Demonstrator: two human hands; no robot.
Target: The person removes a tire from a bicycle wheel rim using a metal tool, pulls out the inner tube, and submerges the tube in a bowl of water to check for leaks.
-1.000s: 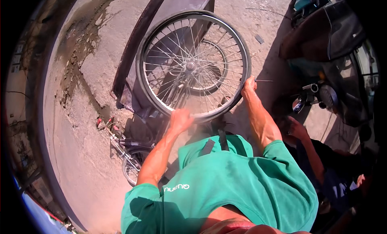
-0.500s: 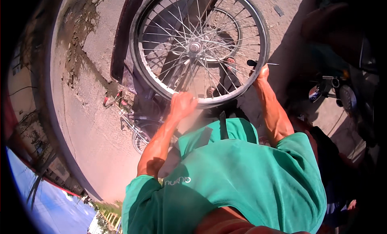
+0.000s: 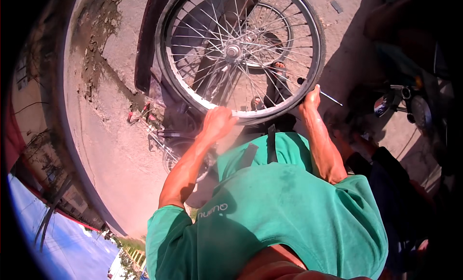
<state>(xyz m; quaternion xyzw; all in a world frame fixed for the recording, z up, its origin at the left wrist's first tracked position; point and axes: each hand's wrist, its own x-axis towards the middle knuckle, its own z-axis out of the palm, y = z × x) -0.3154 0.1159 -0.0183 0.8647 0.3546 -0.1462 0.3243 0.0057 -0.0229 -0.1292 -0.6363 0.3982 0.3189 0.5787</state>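
Observation:
A spoked bicycle wheel (image 3: 233, 51) with a dark tyre (image 3: 318, 48) is held up in front of me, facing me. My left hand (image 3: 219, 123) is closed round the rim at its lower left. At the lower right edge, my right hand (image 3: 310, 99) grips the tyre side, its thumb up and its other fingers partly hidden behind the wheel. With it is a screwdriver (image 3: 332, 98): the dark handle end shows by the spokes, and the thin metal shaft points out to the right past the hand.
Behind the wheel lies a second, smaller-looking spoked wheel (image 3: 291, 31) on the ground. A bicycle (image 3: 156, 140) is at the left, beside a long dark panel (image 3: 143, 53). Parts of people and metal machinery (image 3: 407, 104) are in the shade at right.
The wheel has shifted slightly right and up. The screwdriver's shaft has turned from nearly level to slanting down to the right. Both hands keep their hold.

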